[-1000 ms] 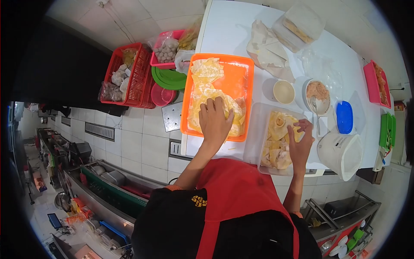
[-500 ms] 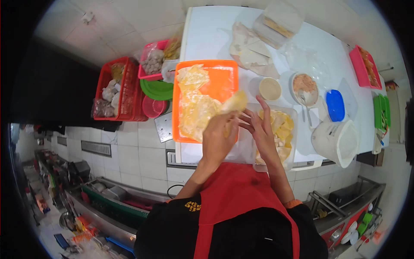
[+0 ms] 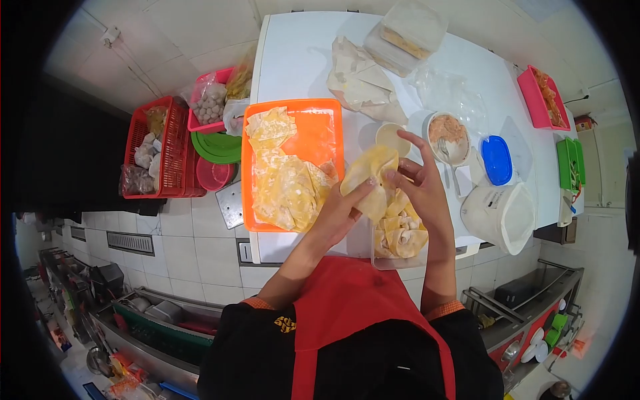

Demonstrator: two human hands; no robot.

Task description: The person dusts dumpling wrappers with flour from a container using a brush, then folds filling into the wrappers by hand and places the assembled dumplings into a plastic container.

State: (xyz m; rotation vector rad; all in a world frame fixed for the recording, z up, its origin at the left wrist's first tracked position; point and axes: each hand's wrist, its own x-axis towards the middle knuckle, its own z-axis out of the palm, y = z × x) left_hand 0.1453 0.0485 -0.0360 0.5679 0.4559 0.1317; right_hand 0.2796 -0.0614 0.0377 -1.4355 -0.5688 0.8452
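A thin yellow wrapper (image 3: 371,181) hangs between my hands, above the gap between the orange tray and the clear container. My left hand (image 3: 341,212) pinches its lower left side. At its right edge, the fingers of my right hand (image 3: 417,179) are closed on it, with the index finger raised. More floured wrappers (image 3: 293,193) lie in the orange tray (image 3: 339,123) to the left. Folded yellow pieces (image 3: 400,233) fill the clear container (image 3: 380,263) below my right hand. A pale cup (image 3: 392,135) stands just behind the wrapper.
A bowl of pinkish filling (image 3: 447,130) with a spoon stands right of the cup. Near it are a blue lid (image 3: 497,160) and a white bucket (image 3: 497,217). Crumpled paper (image 3: 363,80) and clear boxes (image 3: 413,30) lie farther back. Red baskets (image 3: 170,150) stand at left.
My left hand has lifted a wrapper from the orange tray and moved right with it. My right hand has come left from the clear container and taken the wrapper's edge. The view has shifted.
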